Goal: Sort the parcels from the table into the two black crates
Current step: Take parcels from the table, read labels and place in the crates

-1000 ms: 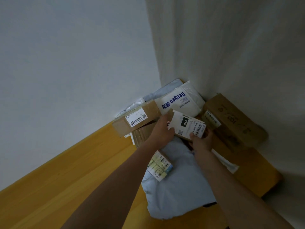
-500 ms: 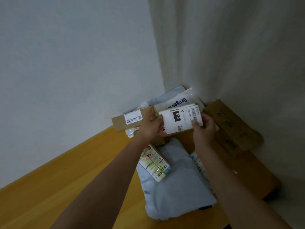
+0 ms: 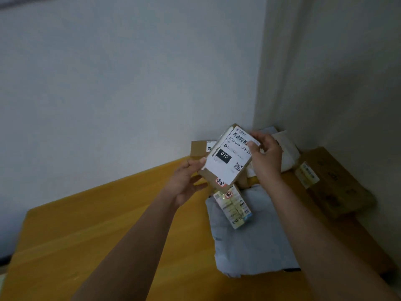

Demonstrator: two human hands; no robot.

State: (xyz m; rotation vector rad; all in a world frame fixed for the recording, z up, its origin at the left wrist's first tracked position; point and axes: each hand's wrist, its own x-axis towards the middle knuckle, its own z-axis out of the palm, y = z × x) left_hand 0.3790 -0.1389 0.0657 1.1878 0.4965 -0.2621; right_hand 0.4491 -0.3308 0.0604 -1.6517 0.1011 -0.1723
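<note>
A small cardboard parcel (image 3: 227, 158) with a white label reading 010 is held above the table, tilted, label towards me. My left hand (image 3: 186, 181) grips its lower left corner. My right hand (image 3: 265, 156) grips its upper right edge. Below it lies a grey poly mailer (image 3: 256, 237) with a yellowish label on the wooden table (image 3: 104, 231). A brown box (image 3: 338, 183) sits at the right. A white mailer (image 3: 286, 148) and another cardboard box (image 3: 198, 148) lie behind the hands in the corner. No black crate is in view.
White walls meet in a corner just behind the parcel pile. The table's left edge runs near the frame's lower left. A small labelled packet (image 3: 235, 208) lies on the grey mailer.
Both hands have lifted the small labelled parcel off the pile and turned it upright, label facing me. The view has pulled back from the table.
</note>
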